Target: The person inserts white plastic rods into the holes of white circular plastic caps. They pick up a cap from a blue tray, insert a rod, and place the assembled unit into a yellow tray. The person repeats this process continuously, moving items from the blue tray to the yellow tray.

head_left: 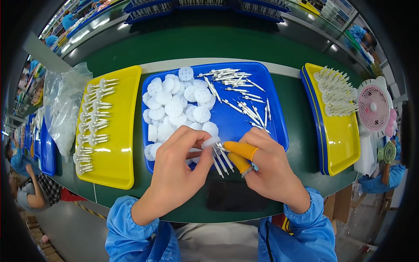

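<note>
My left hand (180,167) pinches a white round disc (211,142) over the near edge of the blue tray (279,131). My right hand (266,168), with orange finger cots on thumb and forefinger, holds several thin white pins (220,160) that fan out under the disc. The blue tray carries a heap of white discs (174,107) on its left half and loose white pins (244,102) on its right half.
A yellow tray (118,166) at left holds rows of assembled discs with pins. Another yellow tray (345,148) at right holds more assembled pieces. A clear plastic bag (63,105) lies far left, a pink fan (373,107) far right, a dark phone (233,196) near me.
</note>
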A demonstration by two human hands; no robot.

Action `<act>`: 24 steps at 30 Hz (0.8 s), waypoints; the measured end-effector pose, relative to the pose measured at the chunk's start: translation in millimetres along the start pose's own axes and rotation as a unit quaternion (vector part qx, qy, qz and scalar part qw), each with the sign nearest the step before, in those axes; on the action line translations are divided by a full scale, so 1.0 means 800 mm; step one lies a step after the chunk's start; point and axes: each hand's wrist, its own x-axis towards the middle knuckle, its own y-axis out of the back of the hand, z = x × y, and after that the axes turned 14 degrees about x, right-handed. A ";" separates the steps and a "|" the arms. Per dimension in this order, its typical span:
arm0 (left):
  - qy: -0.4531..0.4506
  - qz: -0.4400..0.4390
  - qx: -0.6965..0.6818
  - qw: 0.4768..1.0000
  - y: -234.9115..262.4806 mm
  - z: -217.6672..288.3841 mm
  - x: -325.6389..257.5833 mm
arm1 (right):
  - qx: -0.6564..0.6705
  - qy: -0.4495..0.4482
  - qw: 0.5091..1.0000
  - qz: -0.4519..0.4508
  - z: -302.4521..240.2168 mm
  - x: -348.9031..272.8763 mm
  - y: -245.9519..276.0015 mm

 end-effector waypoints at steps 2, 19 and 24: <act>0.004 0.000 0.000 1.000 -0.001 0.000 -0.001 | -0.025 0.009 1.000 0.009 0.006 0.002 -0.001; -0.043 0.028 0.054 0.997 -0.007 -0.002 -0.011 | 0.015 0.020 0.997 0.071 -0.001 0.001 -0.030; -0.040 0.017 0.060 0.997 -0.014 0.002 -0.014 | 0.017 0.019 0.994 0.105 0.000 -0.002 -0.039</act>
